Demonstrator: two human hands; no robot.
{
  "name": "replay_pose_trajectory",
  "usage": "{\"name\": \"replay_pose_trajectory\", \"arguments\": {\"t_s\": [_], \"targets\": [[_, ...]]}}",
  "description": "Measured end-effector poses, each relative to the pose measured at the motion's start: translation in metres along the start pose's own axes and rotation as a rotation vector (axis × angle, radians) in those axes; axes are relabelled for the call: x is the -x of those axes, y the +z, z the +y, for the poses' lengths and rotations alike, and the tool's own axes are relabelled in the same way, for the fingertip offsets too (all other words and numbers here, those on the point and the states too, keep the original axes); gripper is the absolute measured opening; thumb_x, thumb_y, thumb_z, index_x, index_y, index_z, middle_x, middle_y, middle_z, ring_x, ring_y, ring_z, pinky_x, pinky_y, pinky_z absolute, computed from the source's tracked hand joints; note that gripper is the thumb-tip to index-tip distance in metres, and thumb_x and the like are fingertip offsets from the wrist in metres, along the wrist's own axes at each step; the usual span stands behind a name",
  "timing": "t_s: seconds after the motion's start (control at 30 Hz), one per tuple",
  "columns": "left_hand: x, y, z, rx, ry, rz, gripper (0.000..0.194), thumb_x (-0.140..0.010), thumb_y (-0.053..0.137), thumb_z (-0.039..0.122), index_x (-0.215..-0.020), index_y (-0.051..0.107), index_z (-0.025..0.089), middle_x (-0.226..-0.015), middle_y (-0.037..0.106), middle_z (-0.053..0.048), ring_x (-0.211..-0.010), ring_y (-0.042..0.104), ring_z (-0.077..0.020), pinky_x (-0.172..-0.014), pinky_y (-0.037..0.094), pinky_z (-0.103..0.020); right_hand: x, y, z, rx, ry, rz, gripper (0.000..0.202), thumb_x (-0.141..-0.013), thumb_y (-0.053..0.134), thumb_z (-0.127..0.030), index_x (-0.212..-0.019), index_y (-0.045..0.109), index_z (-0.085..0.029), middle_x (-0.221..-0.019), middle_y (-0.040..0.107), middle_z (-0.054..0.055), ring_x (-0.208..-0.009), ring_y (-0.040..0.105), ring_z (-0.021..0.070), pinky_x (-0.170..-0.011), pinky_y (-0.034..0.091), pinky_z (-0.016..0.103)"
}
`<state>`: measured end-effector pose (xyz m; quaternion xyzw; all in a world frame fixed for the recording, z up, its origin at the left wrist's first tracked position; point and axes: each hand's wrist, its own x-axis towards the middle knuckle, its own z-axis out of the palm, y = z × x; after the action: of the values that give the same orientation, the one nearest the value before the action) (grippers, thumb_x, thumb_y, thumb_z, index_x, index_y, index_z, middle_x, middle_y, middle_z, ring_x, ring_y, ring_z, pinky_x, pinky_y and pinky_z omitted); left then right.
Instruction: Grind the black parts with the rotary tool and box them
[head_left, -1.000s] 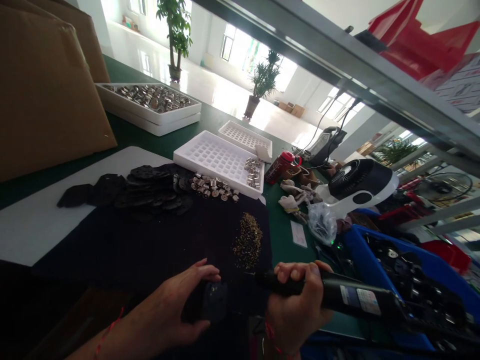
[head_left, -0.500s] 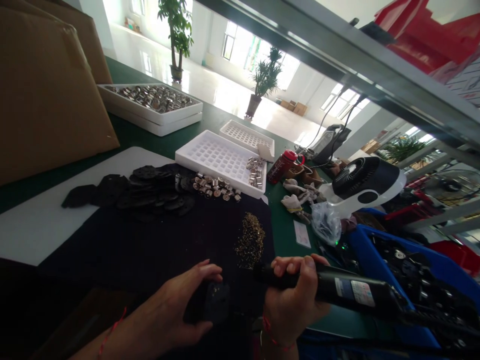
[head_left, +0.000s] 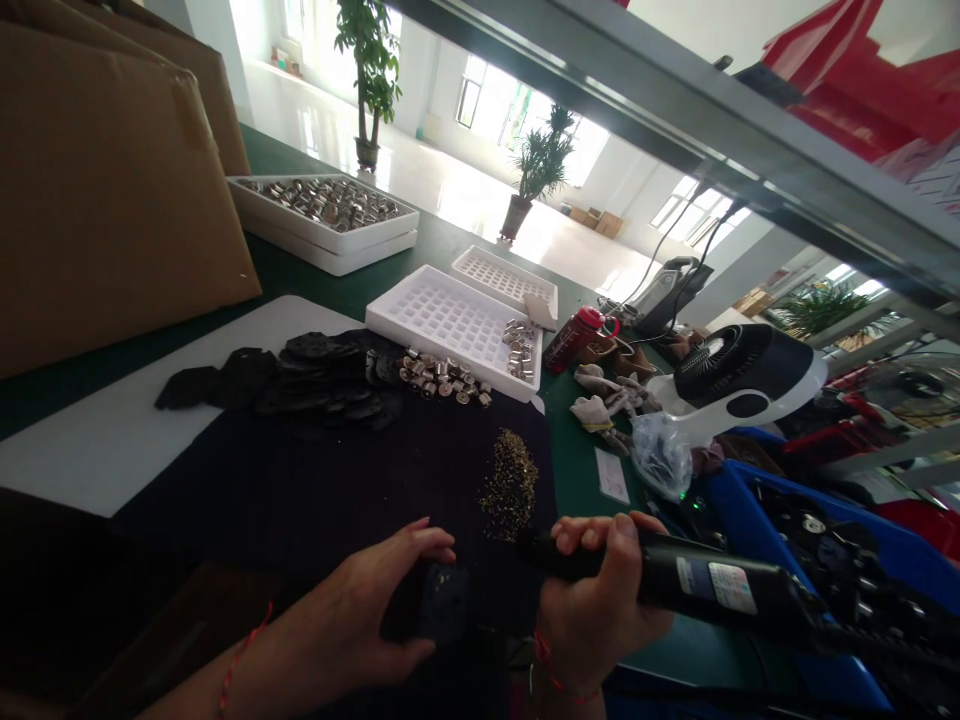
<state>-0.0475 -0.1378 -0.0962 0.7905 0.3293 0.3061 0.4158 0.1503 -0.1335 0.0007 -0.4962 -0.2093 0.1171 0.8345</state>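
Observation:
My left hand [head_left: 375,605] is curled around a small black part [head_left: 448,600] at the near edge of the dark mat [head_left: 300,490]. Tiny brass-coloured specks show on the part's top; its lower side is lost in shadow. My right hand [head_left: 600,605] grips a black electric screwdriver [head_left: 675,575], lying nearly level with its dark nose toward the left. The nose is apart from the black part. Just beyond the nose is a scatter of tiny brass-coloured screws [head_left: 511,485]. Farther back are a pile of silver metal cylinders [head_left: 444,380] and a heap of flat black plates [head_left: 322,385].
Behind the pile stands a white gridded tray [head_left: 420,330] with several cylinders at one end. Another white tray [head_left: 330,255] is full of them. To the right are a red bottle [head_left: 574,338], a fan [head_left: 750,375] and a blue bin [head_left: 731,500]. Cardboard boxes [head_left: 112,200] stand left.
The whole view has shifted slightly right and down. Both hands keep their holds, and the screwdriver and black part stay about the same distance apart.

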Motion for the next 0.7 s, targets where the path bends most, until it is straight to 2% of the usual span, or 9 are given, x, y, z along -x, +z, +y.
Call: {"name": "replay_pose_trajectory", "arguments": {"t_s": [0.17,0.33,0.5,0.6,0.7], "targets": [[0.001,0.001,-0.002,0.028,-0.026,-0.029,0.091,-0.071,0.076,0.006,-0.152,0.045,0.035,-0.140,0.073,-0.002,-0.143,0.062,-0.0322,-0.124,0.046,-0.050,0.001,0.002,-0.003,0.000,-0.011,-0.020,0.018,-0.085,0.078,-0.020,-0.097,0.065,-0.022,-0.058,0.054,-0.010,-0.047,0.050,0.0115,-0.052,0.050,0.028],[-0.001,-0.001,0.002,0.034,-0.068,-0.057,0.094,-0.070,0.078,0.006,-0.152,0.043,0.035,-0.143,0.071,-0.003,-0.145,0.059,-0.0345,-0.125,0.045,-0.054,0.008,0.004,-0.021,-0.036,0.002,-0.066,0.013,-0.088,0.073,-0.020,-0.097,0.064,-0.023,-0.059,0.052,-0.010,-0.048,0.049,0.0102,-0.053,0.051,0.026],[-0.005,-0.002,0.006,0.052,-0.071,-0.058,0.093,-0.069,0.079,0.006,-0.151,0.043,0.032,-0.139,0.073,-0.004,-0.145,0.058,-0.0337,-0.126,0.043,-0.053,0.024,0.010,-0.037,-0.125,0.088,-0.229,0.009,-0.090,0.069,-0.022,-0.095,0.063,-0.024,-0.057,0.052,-0.011,-0.042,0.048,0.0092,-0.047,0.051,0.024],[-0.005,-0.002,0.007,0.063,-0.052,-0.048,0.091,-0.069,0.079,0.007,-0.150,0.045,0.031,-0.136,0.074,-0.004,-0.141,0.062,-0.0326,-0.128,0.039,-0.053,0.034,0.013,-0.035,-0.144,0.109,-0.319,0.009,-0.090,0.071,-0.022,-0.095,0.064,-0.024,-0.057,0.054,-0.011,-0.041,0.049,0.0092,-0.045,0.051,0.023],[-0.005,-0.002,0.006,0.069,-0.081,-0.063,0.091,-0.069,0.080,0.008,-0.150,0.046,0.030,-0.138,0.075,-0.004,-0.142,0.061,-0.0337,-0.127,0.041,-0.054,0.040,0.015,-0.030,-0.136,0.102,-0.342,0.009,-0.091,0.073,-0.023,-0.096,0.065,-0.023,-0.057,0.056,-0.011,-0.041,0.051,0.0086,-0.046,0.051,0.023]]}}
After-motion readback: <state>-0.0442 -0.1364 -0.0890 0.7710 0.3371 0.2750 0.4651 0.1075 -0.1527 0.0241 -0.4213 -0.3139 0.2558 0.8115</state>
